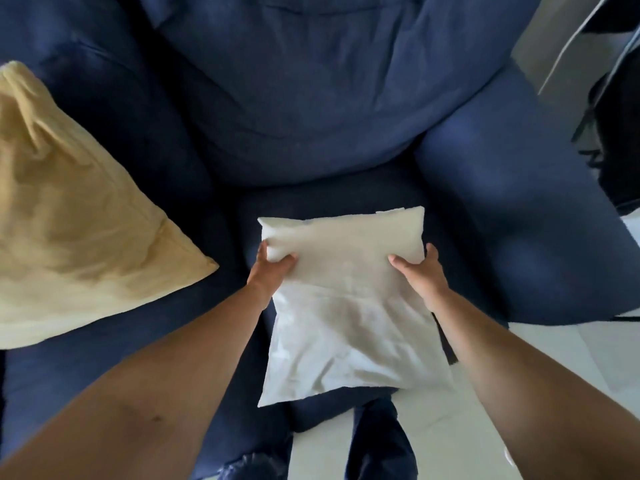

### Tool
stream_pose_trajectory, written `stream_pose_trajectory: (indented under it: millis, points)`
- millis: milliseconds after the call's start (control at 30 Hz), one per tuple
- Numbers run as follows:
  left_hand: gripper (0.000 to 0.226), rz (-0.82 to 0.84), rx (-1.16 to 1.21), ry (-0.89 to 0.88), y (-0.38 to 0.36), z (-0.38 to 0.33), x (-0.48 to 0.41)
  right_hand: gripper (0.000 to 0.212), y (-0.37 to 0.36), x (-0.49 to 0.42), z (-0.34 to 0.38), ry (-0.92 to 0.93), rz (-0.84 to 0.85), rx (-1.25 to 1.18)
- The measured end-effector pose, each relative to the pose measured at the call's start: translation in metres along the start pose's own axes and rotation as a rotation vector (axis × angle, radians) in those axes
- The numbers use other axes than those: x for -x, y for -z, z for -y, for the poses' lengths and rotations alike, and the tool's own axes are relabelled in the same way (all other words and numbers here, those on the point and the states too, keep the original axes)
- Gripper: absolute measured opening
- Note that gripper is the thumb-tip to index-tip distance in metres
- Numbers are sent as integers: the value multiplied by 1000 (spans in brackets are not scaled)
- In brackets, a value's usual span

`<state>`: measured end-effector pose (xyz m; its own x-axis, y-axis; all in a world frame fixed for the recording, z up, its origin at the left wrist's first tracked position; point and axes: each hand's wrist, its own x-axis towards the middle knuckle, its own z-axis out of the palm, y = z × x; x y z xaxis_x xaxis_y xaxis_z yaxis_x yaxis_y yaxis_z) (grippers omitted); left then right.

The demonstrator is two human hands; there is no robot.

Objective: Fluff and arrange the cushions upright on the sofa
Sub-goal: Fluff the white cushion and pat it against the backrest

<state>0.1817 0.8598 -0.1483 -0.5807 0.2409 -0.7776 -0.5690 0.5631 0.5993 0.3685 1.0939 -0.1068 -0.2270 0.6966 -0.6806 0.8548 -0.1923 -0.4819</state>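
I have the white cushion (343,299) in both hands, out in front of me over the front part of the sofa seat (346,199). My left hand (272,271) has its grip closed on the cushion's left edge near the far corner, thumb on top and fingers tucked underneath, so the cloth bunches a little under the thumb. My right hand (420,275) is closed on the opposite edge in the same way, thumb lying across the top face and fingers curled round the side. The cushion lies tilted, its far end over the seat and its near end hanging down toward me, past the sofa's front edge and above the pale floor (450,438). Its cover is creased, with a fold line across the middle.

The sofa is dark blue. Its big back cushion (311,98) bulges forward just beyond the white one, and the padded armrest (519,209) runs along my right side. Whether the white cushion's far end touches the seat I cannot tell from here.

To my left a yellow cushion (69,216) leans against the sofa back with one corner pointing toward the middle of the seat, well apart from the white one and from my left forearm. Beyond the armrest, at the upper right, there is something dark and a pale slanted panel that I cannot make out.
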Motion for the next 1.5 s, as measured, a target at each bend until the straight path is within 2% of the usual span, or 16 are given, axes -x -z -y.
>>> stream_pose_trajectory:
  millis: [100, 167, 267, 400, 467, 600, 700, 800, 1033, 1133, 1233, 1300, 1367, 1433, 1500]
  points:
    - [93, -87, 61, 8, -13, 2, -6, 125, 3, -26, 10, -7, 72, -141]
    - [94, -163, 84, -15, -24, -1, -4, 125, 6, -36, 16, 13, 116, -239]
    - [91, -300, 126, -56, -42, -16, 14, 108, 17, -44, 24, 127, 125, -294]
    - [52, -339, 364, -209, -46, -45, 45, 101, 41, -41, 58, 285, 136, -363]
    - [45, -344, 428, -273, -43, -63, 58, 97, 57, -41, 79, 396, 132, -340]
    - [31, -410, 446, -327, -41, -107, 71, 83, 86, -47, 124, 578, 115, -213]
    - [32, -481, 380, -399, -41, -145, 77, 75, 97, -54, 152, 635, 72, -169]
    - [21, -541, 343, -483, -36, -180, 83, 72, 107, -58, 178, 672, 13, -201]
    - [42, -500, 321, -703, -20, -241, 87, 70, 115, -70, 212, 725, -18, -337]
    - [52, -473, 232, -666, -14, -244, 72, 70, 115, -81, 215, 670, -43, -420]
    - [65, -415, 66, -488, -9, -222, 48, 79, 117, -86, 213, 595, -70, -448]
    - [71, -356, 6, -372, -11, -203, 37, 85, 116, -87, 212, 561, -90, -384]
    - [72, -294, 21, -346, -12, -189, 29, 89, 115, -87, 215, 568, -194, -226]
    - [57, -315, 32, -365, -11, -185, 25, 89, 114, -79, 225, 660, -367, -35]
    - [25, -402, 6, -411, -8, -189, 26, 84, 111, -64, 237, 900, -464, 78]
